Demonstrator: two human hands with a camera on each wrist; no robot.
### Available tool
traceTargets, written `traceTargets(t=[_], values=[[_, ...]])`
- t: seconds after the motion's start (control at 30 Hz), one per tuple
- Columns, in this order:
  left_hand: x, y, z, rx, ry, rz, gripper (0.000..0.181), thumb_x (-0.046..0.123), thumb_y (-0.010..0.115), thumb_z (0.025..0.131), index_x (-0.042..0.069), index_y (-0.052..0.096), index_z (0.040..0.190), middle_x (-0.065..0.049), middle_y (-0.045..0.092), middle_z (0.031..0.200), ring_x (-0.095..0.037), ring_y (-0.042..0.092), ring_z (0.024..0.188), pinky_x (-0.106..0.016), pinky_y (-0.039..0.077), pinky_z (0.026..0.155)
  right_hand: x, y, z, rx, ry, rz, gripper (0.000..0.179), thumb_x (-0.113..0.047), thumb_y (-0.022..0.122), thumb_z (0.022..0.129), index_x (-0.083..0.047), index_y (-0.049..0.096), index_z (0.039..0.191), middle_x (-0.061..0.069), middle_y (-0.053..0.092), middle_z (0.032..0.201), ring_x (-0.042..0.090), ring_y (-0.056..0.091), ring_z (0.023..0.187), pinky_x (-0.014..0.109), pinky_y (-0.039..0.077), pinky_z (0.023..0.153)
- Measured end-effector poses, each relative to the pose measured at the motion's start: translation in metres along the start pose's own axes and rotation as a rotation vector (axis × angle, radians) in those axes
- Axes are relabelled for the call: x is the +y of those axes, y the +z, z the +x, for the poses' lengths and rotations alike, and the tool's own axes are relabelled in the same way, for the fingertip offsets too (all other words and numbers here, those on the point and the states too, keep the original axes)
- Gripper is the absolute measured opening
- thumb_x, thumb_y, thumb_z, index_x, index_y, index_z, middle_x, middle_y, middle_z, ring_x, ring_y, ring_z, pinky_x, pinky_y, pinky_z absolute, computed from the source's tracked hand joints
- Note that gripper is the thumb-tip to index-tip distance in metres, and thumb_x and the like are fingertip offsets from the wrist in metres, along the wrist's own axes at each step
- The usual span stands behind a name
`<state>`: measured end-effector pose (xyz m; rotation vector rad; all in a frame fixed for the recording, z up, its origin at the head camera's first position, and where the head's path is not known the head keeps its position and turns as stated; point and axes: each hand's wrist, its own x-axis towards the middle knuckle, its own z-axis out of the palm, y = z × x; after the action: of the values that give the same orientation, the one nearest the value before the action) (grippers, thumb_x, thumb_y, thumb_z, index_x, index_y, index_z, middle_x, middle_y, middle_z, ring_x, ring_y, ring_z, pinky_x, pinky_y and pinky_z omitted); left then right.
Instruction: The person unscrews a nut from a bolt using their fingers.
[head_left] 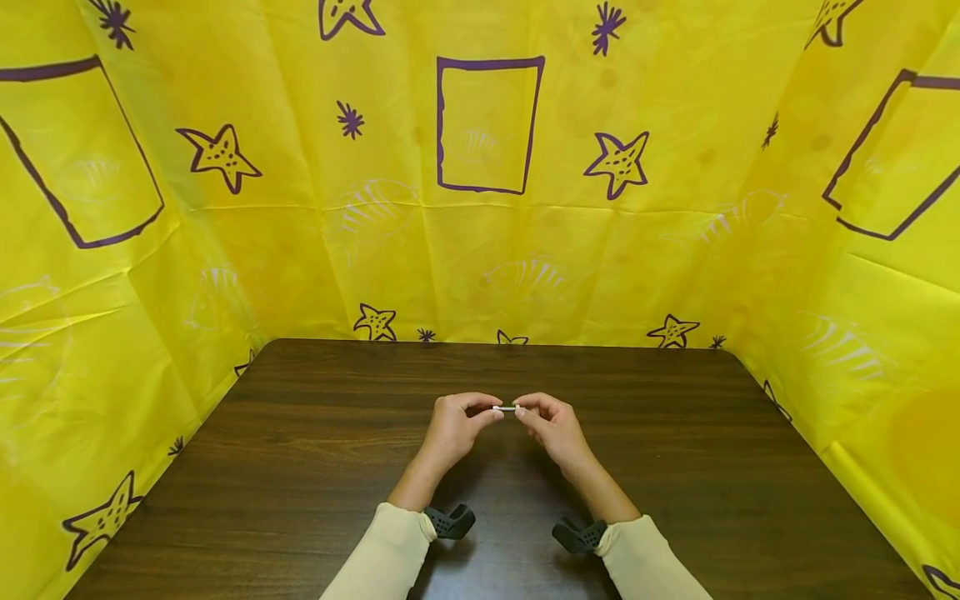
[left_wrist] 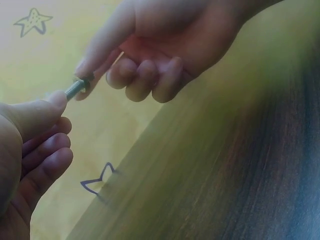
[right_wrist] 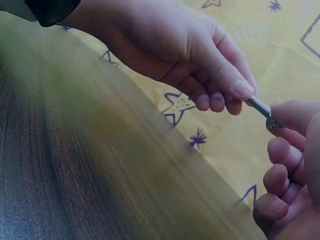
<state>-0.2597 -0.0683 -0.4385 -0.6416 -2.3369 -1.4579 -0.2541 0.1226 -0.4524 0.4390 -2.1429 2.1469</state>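
A small metal bolt (head_left: 507,408) spans the gap between both hands, above the table. My left hand (head_left: 453,427) pinches one end of it between thumb and fingertip. At the other end, my right hand (head_left: 557,429) pinches what looks like a nut (right_wrist: 270,121) on the bolt. In the left wrist view, the bolt's threaded shank (left_wrist: 74,90) shows between the fingertips. The remaining fingers of both hands curl loosely. Fingertips hide both ends of the bolt, so its head cannot be made out.
Below the hands lies a dark wood-grain table (head_left: 300,450). Yellow cloth (head_left: 480,242) printed with stars and fish hangs behind it and along both sides. A dark band (head_left: 453,522) sits at the left wrist, another band (head_left: 577,535) at the right.
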Motion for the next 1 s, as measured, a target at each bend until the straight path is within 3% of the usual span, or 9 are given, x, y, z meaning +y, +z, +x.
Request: traceTargets(t=[0.23,0.4,0.67,0.83,1.0], values=[[-0.001,0.000,0.000,-0.005,-0.015,-0.006,0.013,0.012,0.077,0.082,0.006,0.077,0.094,0.001,0.073,0.084,-0.009,0.065,0.075,-0.025,0.053,0.066,-0.001,-0.001,0.000,-0.030,-0.070,0.028,0.022,0.005,0.067,0.088,0.014,0.062,0.107,0.000,0.045,0.061,0.008,0.036,0.048,0.021,0.029,0.045],[0.000,0.000,0.001,-0.001,-0.010,-0.002,0.016,0.013,0.078,0.082,0.003,0.076,0.094,0.001,0.073,0.084,-0.010,0.066,0.075,-0.025,0.053,0.065,-0.005,-0.001,0.000,-0.013,-0.061,0.017,0.024,0.010,0.068,0.085,0.016,0.061,0.107,0.000,0.046,0.063,0.007,0.037,0.050,0.020,0.029,0.046],[0.001,-0.001,0.001,0.012,-0.012,-0.018,0.011,0.009,0.078,0.081,0.009,0.077,0.092,0.001,0.072,0.084,-0.010,0.066,0.075,-0.026,0.053,0.065,-0.031,0.005,-0.008,-0.021,-0.099,0.003,0.026,0.016,0.065,0.083,0.017,0.060,0.109,0.007,0.046,0.065,0.007,0.038,0.051,0.020,0.030,0.047],[0.002,-0.002,0.001,0.003,-0.015,-0.011,0.012,0.012,0.078,0.082,0.008,0.077,0.093,0.002,0.072,0.084,-0.010,0.066,0.075,-0.025,0.053,0.066,-0.023,0.003,-0.005,-0.015,-0.022,0.031,0.026,0.005,0.065,0.090,0.013,0.061,0.114,0.002,0.044,0.063,0.008,0.036,0.050,0.021,0.029,0.047],[0.003,-0.001,0.000,0.006,-0.012,-0.013,0.012,0.009,0.078,0.081,0.005,0.077,0.092,0.001,0.072,0.083,-0.010,0.065,0.074,-0.025,0.053,0.064,-0.031,0.005,-0.008,0.005,0.081,0.044,0.021,-0.006,0.055,0.099,0.012,0.063,0.107,0.006,0.042,0.062,0.010,0.034,0.048,0.021,0.028,0.046]])
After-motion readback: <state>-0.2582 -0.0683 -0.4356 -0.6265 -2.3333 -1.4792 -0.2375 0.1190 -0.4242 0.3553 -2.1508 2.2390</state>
